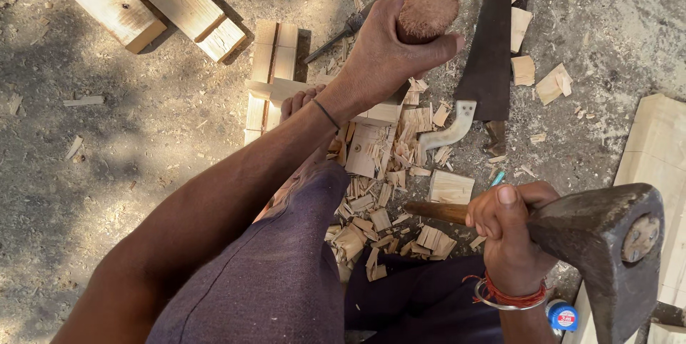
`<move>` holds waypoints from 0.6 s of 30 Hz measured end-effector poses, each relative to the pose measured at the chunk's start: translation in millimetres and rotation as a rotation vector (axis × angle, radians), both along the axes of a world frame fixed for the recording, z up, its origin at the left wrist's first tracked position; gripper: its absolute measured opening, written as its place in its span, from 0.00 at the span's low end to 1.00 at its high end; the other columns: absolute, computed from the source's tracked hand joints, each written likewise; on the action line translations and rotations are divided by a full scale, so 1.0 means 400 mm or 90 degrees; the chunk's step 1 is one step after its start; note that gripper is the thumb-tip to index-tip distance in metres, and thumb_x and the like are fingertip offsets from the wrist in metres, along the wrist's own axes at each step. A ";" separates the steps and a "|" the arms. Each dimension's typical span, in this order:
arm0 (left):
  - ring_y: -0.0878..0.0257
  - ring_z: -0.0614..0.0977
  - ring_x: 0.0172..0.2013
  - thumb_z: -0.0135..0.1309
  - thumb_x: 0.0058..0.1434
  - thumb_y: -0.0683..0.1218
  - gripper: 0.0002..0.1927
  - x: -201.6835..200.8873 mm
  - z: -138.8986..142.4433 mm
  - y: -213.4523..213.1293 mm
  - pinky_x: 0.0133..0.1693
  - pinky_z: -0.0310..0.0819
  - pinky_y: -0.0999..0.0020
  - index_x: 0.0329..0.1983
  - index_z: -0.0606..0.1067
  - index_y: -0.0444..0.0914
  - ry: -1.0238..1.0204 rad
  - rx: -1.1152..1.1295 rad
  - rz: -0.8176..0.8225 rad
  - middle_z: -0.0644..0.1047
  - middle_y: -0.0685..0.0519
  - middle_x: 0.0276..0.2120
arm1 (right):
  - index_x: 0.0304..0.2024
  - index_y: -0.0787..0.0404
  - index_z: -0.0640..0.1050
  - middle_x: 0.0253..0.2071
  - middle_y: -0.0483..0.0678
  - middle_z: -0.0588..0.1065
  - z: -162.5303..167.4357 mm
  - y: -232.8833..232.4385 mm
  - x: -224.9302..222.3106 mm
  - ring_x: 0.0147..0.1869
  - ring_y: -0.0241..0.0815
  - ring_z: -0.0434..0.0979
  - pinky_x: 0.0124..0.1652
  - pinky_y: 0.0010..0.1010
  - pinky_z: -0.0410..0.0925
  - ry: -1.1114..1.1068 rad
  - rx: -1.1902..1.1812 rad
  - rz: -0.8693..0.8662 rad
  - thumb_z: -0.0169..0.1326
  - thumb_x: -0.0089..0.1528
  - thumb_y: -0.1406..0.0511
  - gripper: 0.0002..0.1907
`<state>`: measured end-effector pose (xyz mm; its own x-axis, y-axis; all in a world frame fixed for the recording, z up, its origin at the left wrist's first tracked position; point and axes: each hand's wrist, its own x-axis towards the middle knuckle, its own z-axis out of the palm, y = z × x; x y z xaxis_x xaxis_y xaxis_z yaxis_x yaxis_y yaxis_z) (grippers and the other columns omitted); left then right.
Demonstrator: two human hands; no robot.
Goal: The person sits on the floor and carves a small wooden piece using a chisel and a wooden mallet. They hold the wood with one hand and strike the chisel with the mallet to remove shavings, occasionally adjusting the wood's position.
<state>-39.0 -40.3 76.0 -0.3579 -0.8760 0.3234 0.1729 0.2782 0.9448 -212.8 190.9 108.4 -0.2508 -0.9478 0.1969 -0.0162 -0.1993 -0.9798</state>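
**Chisel handle gripped above a notched wooden joint, axe raised at lower right**

Chisel handle (426, 10), a round brown wooden knob, shows at the upper middle of the frame, wrapped tight in the left hand (389, 51). The fingers are fully curled round it and the thumb lies across its side; only the blunt top of the handle shows, so its long axis runs roughly toward the camera and down to the wood, with the blade hidden under the hand.

The right hand (511, 233), at the lower right, is closed in a fist round the wooden shaft of an axe (597, 244). The shaft runs nearly level, its free end poking left of the fist, and the dark iron head sits to the right, its long axis running top to bottom of the frame (red thread and a metal bangle circle that wrist).

Just under the left hand lies a pale wooden joint (275, 76), two pieces crossed, the longer running up and down the frame. Toes (300, 100) rest on it beside the wrist. Wood chips (386, 172) are heaped from there toward the lower middle, over purple-grey trousers (279, 272).

A handsaw (489, 44) lies to the right of the chisel, blade pointing to the top edge, pale handle toward the chips. Timber blocks (153, 5) sit at upper left on the sandy ground (107, 158); a pale board (661, 144) fills the right edge.
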 end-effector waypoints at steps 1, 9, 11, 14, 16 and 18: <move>0.67 0.87 0.33 0.66 0.61 0.54 0.26 -0.003 -0.004 0.003 0.35 0.89 0.70 0.50 0.73 0.32 -0.001 -0.022 -0.010 0.80 0.50 0.36 | 0.38 0.60 0.66 0.17 0.42 0.61 -0.003 0.003 -0.007 0.20 0.32 0.62 0.28 0.32 0.67 -0.004 -0.002 -0.003 0.47 0.74 0.69 0.09; 0.65 0.88 0.39 0.66 0.62 0.52 0.25 -0.048 0.007 0.021 0.44 0.89 0.67 0.55 0.75 0.32 -0.027 -0.136 -0.038 0.83 0.48 0.40 | 0.38 0.61 0.65 0.18 0.46 0.63 0.016 -0.021 0.014 0.21 0.33 0.63 0.28 0.33 0.66 0.014 -0.019 -0.018 0.47 0.77 0.69 0.11; 0.65 0.88 0.34 0.65 0.59 0.52 0.24 -0.043 0.010 0.020 0.38 0.90 0.69 0.52 0.76 0.33 -0.080 -0.073 -0.059 0.83 0.48 0.36 | 0.39 0.60 0.65 0.18 0.45 0.63 0.069 -0.037 0.016 0.21 0.34 0.64 0.28 0.33 0.66 0.029 0.025 -0.050 0.49 0.77 0.69 0.11; 0.62 0.88 0.41 0.64 0.61 0.51 0.25 -0.035 0.010 0.024 0.48 0.89 0.67 0.55 0.75 0.32 0.016 -0.133 -0.064 0.84 0.48 0.41 | 0.38 0.60 0.66 0.18 0.46 0.63 0.170 -0.058 -0.007 0.20 0.34 0.64 0.27 0.33 0.66 0.110 0.024 -0.083 0.49 0.76 0.68 0.11; 0.64 0.88 0.38 0.64 0.60 0.53 0.24 -0.034 0.008 0.023 0.44 0.87 0.68 0.53 0.75 0.33 -0.063 -0.086 -0.055 0.83 0.48 0.38 | 0.37 0.61 0.66 0.18 0.46 0.64 0.229 -0.078 -0.033 0.20 0.34 0.64 0.27 0.32 0.65 0.212 0.035 -0.038 0.49 0.76 0.68 0.11; 0.64 0.88 0.37 0.64 0.59 0.54 0.25 -0.037 0.005 0.020 0.43 0.87 0.68 0.52 0.75 0.33 -0.082 -0.077 -0.048 0.82 0.49 0.38 | 0.37 0.61 0.66 0.18 0.46 0.64 0.258 -0.095 -0.032 0.20 0.34 0.64 0.26 0.32 0.65 0.353 0.072 0.008 0.50 0.76 0.68 0.12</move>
